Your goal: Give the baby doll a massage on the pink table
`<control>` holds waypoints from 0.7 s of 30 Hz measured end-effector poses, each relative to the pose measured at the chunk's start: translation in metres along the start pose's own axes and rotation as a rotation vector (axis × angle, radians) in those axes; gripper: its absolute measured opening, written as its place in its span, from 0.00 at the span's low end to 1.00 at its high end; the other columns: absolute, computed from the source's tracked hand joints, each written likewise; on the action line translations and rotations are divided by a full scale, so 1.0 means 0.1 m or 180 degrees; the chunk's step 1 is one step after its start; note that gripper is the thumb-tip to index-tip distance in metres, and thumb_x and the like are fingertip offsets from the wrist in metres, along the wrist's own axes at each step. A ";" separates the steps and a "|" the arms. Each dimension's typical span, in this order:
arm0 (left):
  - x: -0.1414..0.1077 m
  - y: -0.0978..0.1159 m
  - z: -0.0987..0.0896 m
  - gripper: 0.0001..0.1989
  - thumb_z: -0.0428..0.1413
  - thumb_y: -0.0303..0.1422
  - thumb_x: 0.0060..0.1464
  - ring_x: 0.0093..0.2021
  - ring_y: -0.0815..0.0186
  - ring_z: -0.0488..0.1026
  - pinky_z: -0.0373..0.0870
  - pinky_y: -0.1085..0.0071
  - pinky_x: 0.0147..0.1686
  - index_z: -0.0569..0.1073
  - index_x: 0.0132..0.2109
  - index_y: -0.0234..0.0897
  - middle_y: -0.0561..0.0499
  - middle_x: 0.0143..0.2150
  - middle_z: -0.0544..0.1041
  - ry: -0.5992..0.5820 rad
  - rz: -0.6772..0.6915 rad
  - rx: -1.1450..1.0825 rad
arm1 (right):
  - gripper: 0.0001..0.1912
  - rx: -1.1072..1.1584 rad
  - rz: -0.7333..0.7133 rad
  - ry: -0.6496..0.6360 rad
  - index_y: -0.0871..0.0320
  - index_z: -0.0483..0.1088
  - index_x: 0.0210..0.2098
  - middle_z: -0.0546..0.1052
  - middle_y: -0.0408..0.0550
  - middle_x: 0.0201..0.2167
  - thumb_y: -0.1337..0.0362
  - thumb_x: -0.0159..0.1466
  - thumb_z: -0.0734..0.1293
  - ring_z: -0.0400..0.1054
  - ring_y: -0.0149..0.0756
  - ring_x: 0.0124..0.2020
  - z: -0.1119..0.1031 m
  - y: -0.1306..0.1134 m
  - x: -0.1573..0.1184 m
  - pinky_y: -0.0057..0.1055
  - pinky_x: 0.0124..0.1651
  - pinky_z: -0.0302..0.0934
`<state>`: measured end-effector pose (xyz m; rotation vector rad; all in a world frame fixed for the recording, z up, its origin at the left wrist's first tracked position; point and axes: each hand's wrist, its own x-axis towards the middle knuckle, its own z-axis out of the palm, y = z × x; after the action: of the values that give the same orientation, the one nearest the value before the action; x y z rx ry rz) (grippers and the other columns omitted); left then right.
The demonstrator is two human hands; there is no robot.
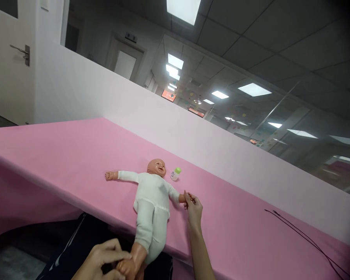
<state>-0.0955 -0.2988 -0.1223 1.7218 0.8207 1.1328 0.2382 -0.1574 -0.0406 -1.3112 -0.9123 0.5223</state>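
A baby doll (153, 190) in a white outfit lies on its back on the pink-covered table (76, 151), its head toward the wall and its arms spread. Its legs reach past the near table edge. My right hand (194, 208) is closed around the doll's hand on the right side. Down at the near edge, my left hand (105, 258) grips one bare foot of the doll, fingers curled around it. The other foot is mostly hidden below it. Beside the doll's head stands a small clear bottle (175, 174) with a green cap.
A thin black cable (303, 233) lies across the right part of the table. Behind the table runs a white low wall (163, 132) with a glass window above. A door (11, 62) is at the far left. My dark-clothed legs (76, 249) are under the table edge.
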 end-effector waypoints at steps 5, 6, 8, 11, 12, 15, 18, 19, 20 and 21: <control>0.60 0.25 0.00 0.11 0.67 0.42 0.54 0.35 0.61 0.75 0.72 0.70 0.36 0.87 0.42 0.43 0.49 0.34 0.78 0.0627 -0.0075 -0.0558 | 0.21 -0.0304 -0.0514 -0.0619 0.58 0.77 0.36 0.79 0.47 0.30 0.48 0.55 0.78 0.67 0.34 0.25 0.37 -0.33 -0.28 0.31 0.27 0.61; 0.76 0.27 -0.01 0.13 0.68 0.42 0.53 0.36 0.61 0.76 0.73 0.70 0.36 0.87 0.43 0.41 0.48 0.36 0.80 0.0754 -0.0088 -0.0691 | 0.18 -0.0415 -0.0670 -0.0782 0.57 0.77 0.36 0.79 0.47 0.30 0.50 0.57 0.77 0.69 0.36 0.27 0.46 -0.33 -0.32 0.32 0.30 0.63; 1.12 0.25 -0.05 0.18 0.68 0.45 0.51 0.39 0.58 0.78 0.74 0.68 0.37 0.86 0.44 0.37 0.44 0.41 0.83 0.0951 -0.0082 -0.0942 | 0.11 -0.0718 -0.0977 -0.1040 0.56 0.78 0.35 0.80 0.48 0.33 0.54 0.60 0.74 0.72 0.39 0.33 0.60 -0.26 -0.37 0.34 0.37 0.65; 1.53 0.12 -0.15 0.24 0.67 0.50 0.50 0.31 0.62 0.74 0.71 0.69 0.32 0.85 0.43 0.32 0.44 0.35 0.82 0.1193 -0.0147 -0.1096 | 0.08 -0.1104 -0.1233 -0.1035 0.55 0.77 0.34 0.81 0.49 0.35 0.57 0.62 0.71 0.73 0.42 0.38 0.72 -0.09 -0.41 0.37 0.43 0.66; 1.59 0.09 -0.19 0.25 0.67 0.51 0.50 0.29 0.63 0.72 0.70 0.70 0.30 0.85 0.42 0.31 0.45 0.32 0.81 0.1216 -0.0157 -0.1114 | 0.08 -0.1147 -0.1250 -0.0979 0.54 0.77 0.34 0.81 0.50 0.36 0.57 0.62 0.71 0.74 0.43 0.39 0.74 -0.04 -0.42 0.37 0.44 0.66; 1.51 0.04 -0.22 0.23 0.68 0.48 0.51 0.26 0.66 0.69 0.68 0.72 0.28 0.85 0.44 0.31 0.49 0.27 0.77 0.1115 -0.0165 -0.1124 | 0.08 -0.1077 -0.1161 -0.0986 0.54 0.78 0.34 0.81 0.50 0.36 0.57 0.62 0.72 0.74 0.43 0.39 0.74 0.01 -0.43 0.37 0.44 0.67; 1.09 0.06 -0.15 0.19 0.68 0.44 0.51 0.25 0.69 0.68 0.68 0.73 0.26 0.85 0.44 0.35 0.52 0.28 0.74 0.0887 -0.0232 -0.0987 | 0.10 -0.0702 -0.0865 -0.1010 0.55 0.78 0.34 0.82 0.49 0.35 0.56 0.58 0.74 0.73 0.40 0.34 0.67 -0.07 -0.37 0.34 0.38 0.66; 0.92 0.06 -0.11 0.18 0.68 0.43 0.52 0.24 0.70 0.67 0.68 0.74 0.25 0.86 0.45 0.37 0.52 0.30 0.74 0.0759 -0.0272 -0.0949 | 0.12 -0.0531 -0.0703 -0.0966 0.56 0.78 0.33 0.81 0.49 0.34 0.54 0.57 0.76 0.72 0.38 0.31 0.63 -0.10 -0.32 0.33 0.34 0.64; 0.74 0.05 -0.09 0.17 0.68 0.44 0.52 0.23 0.71 0.66 0.66 0.75 0.22 0.86 0.45 0.38 0.52 0.31 0.74 0.0571 -0.0332 -0.0958 | 0.15 -0.0374 -0.0519 -0.0889 0.57 0.78 0.33 0.81 0.47 0.32 0.52 0.55 0.77 0.69 0.36 0.27 0.57 -0.14 -0.25 0.32 0.30 0.61; 0.58 0.03 -0.07 0.18 0.68 0.45 0.52 0.22 0.71 0.65 0.63 0.76 0.18 0.86 0.46 0.40 0.52 0.32 0.73 0.0359 -0.0388 -0.0964 | 0.19 -0.0240 -0.0338 -0.0784 0.57 0.78 0.33 0.79 0.45 0.29 0.49 0.53 0.78 0.65 0.33 0.23 0.50 -0.16 -0.18 0.30 0.26 0.57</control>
<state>-0.0808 -0.2477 -0.0988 1.3520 0.7675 1.2113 0.1848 -0.1452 -0.0300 -1.2758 -1.2088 0.5792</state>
